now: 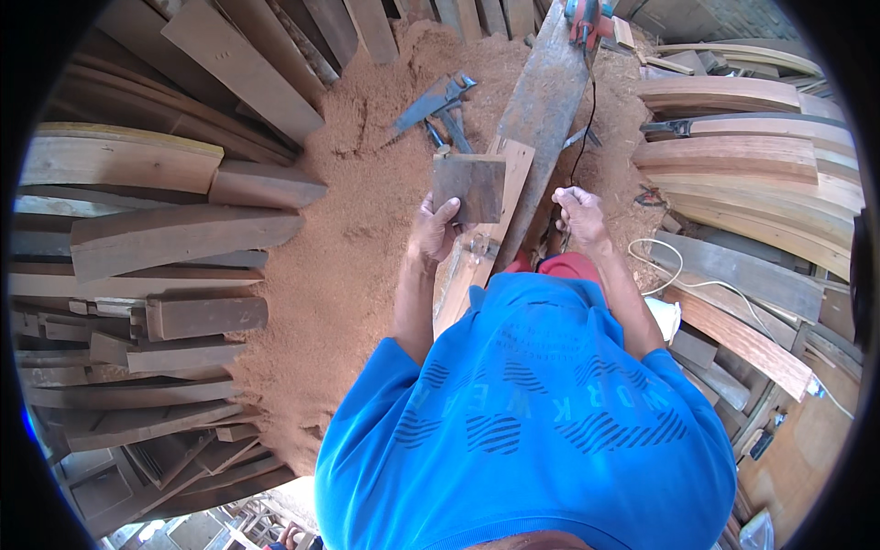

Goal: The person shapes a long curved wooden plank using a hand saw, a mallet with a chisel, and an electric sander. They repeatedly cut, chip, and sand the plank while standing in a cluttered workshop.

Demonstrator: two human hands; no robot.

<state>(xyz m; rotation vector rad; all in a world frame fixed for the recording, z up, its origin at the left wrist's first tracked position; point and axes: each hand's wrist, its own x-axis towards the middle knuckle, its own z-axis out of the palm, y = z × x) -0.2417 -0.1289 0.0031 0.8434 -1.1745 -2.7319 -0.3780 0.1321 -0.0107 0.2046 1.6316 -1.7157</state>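
Observation:
A squarish dark brown piece of wood [475, 194] is upright in my left hand [438, 229], with my thumb over its near face and the fingers behind it. It is raised in front of a long worn plank bench [541, 119]. Off to the right of the bench, my right hand [582, 218] is closed, thumb against curled fingers. Whatever sits in that pinch, if anything, is too small to make out. A lighter plank [463, 286] lies lengthwise along the bench, beside my left wrist.
Sawdust [357, 229] covers the floor. A handsaw [423, 108] and other hand tools lie beyond the bench's left side. A power tool [585, 23] with a black cord [589, 119] rests on the bench's far end. Stacked boards [183, 238] line the left, and curved timbers [733, 160] the right.

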